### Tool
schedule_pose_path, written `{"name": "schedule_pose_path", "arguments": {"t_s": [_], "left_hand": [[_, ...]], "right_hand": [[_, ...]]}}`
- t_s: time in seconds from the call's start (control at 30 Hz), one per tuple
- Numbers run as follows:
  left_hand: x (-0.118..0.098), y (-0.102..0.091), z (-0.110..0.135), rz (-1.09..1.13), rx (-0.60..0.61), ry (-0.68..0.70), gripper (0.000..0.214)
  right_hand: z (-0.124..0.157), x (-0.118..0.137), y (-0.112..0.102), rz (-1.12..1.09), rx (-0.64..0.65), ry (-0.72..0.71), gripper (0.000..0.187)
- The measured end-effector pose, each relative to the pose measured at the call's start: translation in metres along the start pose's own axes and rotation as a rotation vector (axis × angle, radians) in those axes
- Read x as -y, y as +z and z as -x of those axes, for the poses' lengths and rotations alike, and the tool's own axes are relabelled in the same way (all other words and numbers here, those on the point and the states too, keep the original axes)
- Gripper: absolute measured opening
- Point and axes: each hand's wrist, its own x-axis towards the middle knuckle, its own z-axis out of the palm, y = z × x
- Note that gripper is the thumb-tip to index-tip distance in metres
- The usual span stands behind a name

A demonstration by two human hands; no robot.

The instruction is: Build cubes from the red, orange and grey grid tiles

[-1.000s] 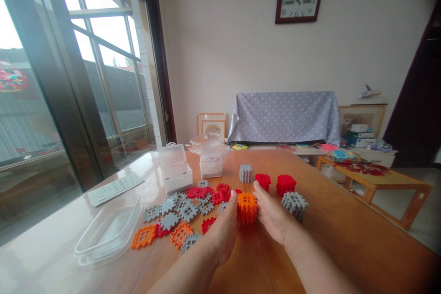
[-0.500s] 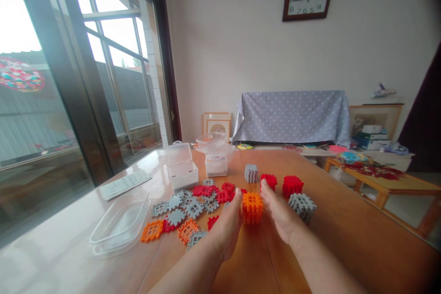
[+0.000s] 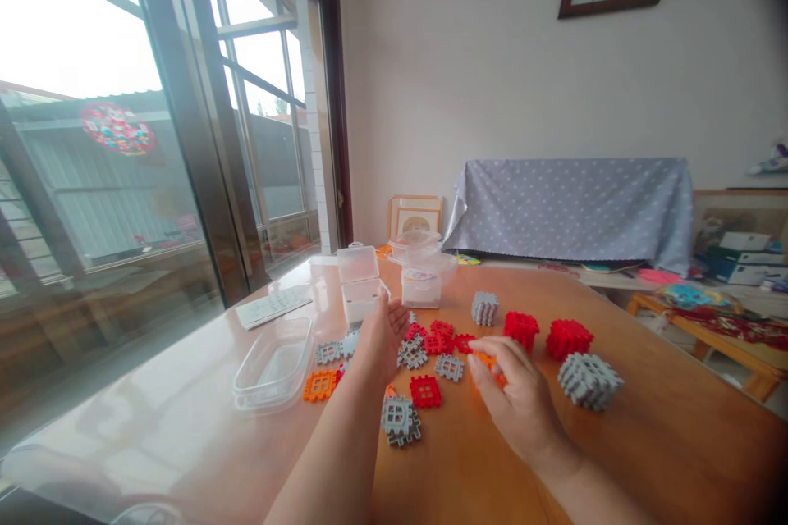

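My left hand [image 3: 385, 336] is open, palm facing right, over the left part of a spread of flat square plastic tiles with notched edges. My right hand [image 3: 520, 394] is curved, thumb and fingers apart, in front of an orange tile stack [image 3: 486, 360] that it mostly hides. Whether it touches the stack is hard to tell. Loose tiles lie between the hands, among them a red tile [image 3: 425, 391] and a grey tile [image 3: 449, 367]. Nearer me is a grey tile pair [image 3: 400, 420]. At the left sits an orange tile [image 3: 320, 385].
To the right stand two red stacks [image 3: 570, 339], a grey stack [image 3: 589, 381] and a farther grey stack [image 3: 485, 308]. A clear plastic tray [image 3: 271, 365], a lidded box [image 3: 357, 264], a second box [image 3: 421, 287] and a printed sheet [image 3: 274, 308] are on the wooden table [image 3: 455, 467].
The view has turned left. My left hand has moved away from the orange stack, leftward over the loose tiles. My right hand has come nearer in front of the stack, fingers curved.
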Motion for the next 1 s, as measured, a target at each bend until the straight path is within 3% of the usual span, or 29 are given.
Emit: {"name": "schedule_pose_path", "arguments": {"t_s": [0.2, 0.33, 0.5, 0.63, 0.83, 1.0], "left_hand": [[-0.023, -0.023, -0.018, 0.151, -0.182, 0.083, 0.046], [-0.028, -0.025, -0.016, 0.218, -0.225, 0.110, 0.038], [-0.031, -0.028, -0.015, 0.226, -0.248, 0.132, 0.032], [-0.032, -0.031, -0.016, 0.222, -0.265, 0.126, 0.028], [-0.033, -0.031, -0.017, 0.163, -0.257, 0.142, 0.024], [-0.030, -0.032, -0.015, 0.046, -0.245, 0.279, 0.027]], "right_hand": [[0.002, 0.034, 0.032, 0.091, 0.361, 0.003, 0.010], [-0.003, 0.069, 0.056, 0.219, 0.482, 0.081, 0.013], [-0.009, 0.098, 0.091, 0.408, 0.609, 0.116, 0.031], [-0.010, 0.100, 0.110, 0.505, 0.643, 0.123, 0.038], [-0.015, 0.096, 0.111, 0.509, 0.625, 0.181, 0.020], [-0.021, 0.076, 0.103, 0.321, 0.463, 0.284, 0.028]]}}
